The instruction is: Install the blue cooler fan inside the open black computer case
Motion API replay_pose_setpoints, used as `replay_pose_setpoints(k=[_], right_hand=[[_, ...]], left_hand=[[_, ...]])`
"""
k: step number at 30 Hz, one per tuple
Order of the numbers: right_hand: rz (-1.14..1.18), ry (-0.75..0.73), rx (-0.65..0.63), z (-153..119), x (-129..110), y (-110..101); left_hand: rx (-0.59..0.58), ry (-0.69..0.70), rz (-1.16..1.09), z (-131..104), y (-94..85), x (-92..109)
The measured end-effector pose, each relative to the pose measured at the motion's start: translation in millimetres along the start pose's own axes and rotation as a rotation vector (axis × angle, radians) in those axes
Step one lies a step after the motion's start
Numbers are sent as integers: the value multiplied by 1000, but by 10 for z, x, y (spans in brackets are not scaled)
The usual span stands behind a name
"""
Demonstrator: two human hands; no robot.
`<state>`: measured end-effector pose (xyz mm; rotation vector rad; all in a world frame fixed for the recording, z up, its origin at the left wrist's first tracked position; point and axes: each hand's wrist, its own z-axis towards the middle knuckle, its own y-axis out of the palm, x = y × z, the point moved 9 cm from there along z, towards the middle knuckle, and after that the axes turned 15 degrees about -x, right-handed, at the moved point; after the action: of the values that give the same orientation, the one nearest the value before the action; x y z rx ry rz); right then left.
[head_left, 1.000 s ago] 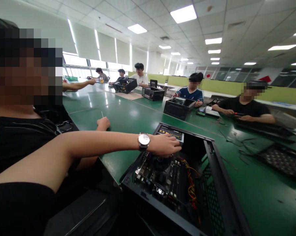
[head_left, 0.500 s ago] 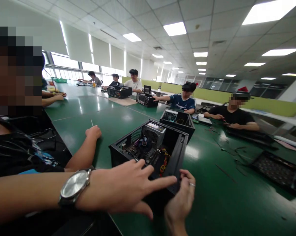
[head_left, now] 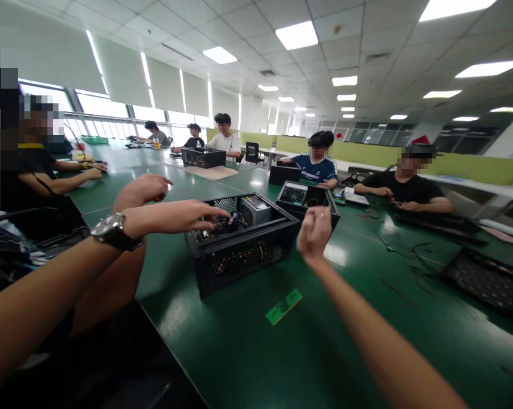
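Observation:
An open black computer case stands on the green table, with a power supply and a fan inside. My left hand, with a watch at the wrist, stretches its fingers over the case's left side. No object shows in it, and I cannot tell if it touches the case. My right hand is closed, knuckles up, beside the case's right corner. What its curled fingers hold, if anything, is hidden. A green memory stick lies on the table in front of the case.
A co-worker's hand is just behind my left hand. Another open case stands close behind mine. Loose cables and a black side panel lie to the right. Several people sit around the long green table.
The case has turned and sits farther from me, so the memory stick shows in front. My left hand has moved up and left; my right hand has moved away from me and curled.

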<state>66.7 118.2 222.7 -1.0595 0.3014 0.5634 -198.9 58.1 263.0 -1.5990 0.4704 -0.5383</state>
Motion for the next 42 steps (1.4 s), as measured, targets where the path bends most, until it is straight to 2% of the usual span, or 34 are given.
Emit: replay_pose_setpoints(k=[1,3,5,7,10,12,13,15,17,21,24,26,27,29,31,32,34,35,36,37,39,40,42], right_hand=[[-70,39,-59,298,253,-109],[-213,112,-214,807,707,-157],[-356,163,-380,1107,1040,-16],[-487,179,-515,1201,1229,219],[-640,154,-608,1134,1327,548],[-701,125,-612,1064,1346,669],[-719,107,-602,1041,1351,689],[-738,71,-556,1029,1354,649],[-745,48,-491,1059,1355,532],[-739,33,-414,1177,1368,335],[-733,25,-414,1272,1373,343],[-734,25,-428,1330,1378,407],[-735,27,-436,1358,1381,447],[-741,35,-451,1416,1387,522],[-753,48,-459,1476,1393,573],[-762,57,-461,1507,1396,588],[-781,80,-465,1566,1405,608],[-791,92,-471,1594,1411,620],[-801,107,-481,1622,1421,637],[-813,123,-495,1649,1433,660],[-839,151,-523,1701,1459,718],[-853,159,-535,1725,1469,747],[-881,152,-550,1759,1481,790]], left_hand=[[29,51,-7,52,21,238],[112,139,-13,210,134,807],[79,220,-9,457,489,1399],[13,198,33,728,1003,1804],[-104,27,87,1019,1846,1989],[-107,-68,96,1072,2234,2002],[-80,-98,87,1068,2344,2014],[-13,-102,55,1043,2430,2086],[18,-50,35,1042,2411,2207],[-7,67,88,1110,2288,2379],[-31,149,160,1135,2229,2365],[-59,174,186,1150,2148,2236],[-68,165,183,1164,2049,2111],[-51,53,165,1196,1671,1680],[10,-194,160,1163,1082,1007],[34,-427,190,1076,755,560],[95,-683,209,859,162,-148],[101,-780,207,748,-46,-451],[92,-859,198,653,-178,-706],[74,-908,184,589,-235,-900],[27,-945,153,569,-161,-1100],[11,-932,142,621,-60,-1104],[4,-853,131,835,180,-945]])
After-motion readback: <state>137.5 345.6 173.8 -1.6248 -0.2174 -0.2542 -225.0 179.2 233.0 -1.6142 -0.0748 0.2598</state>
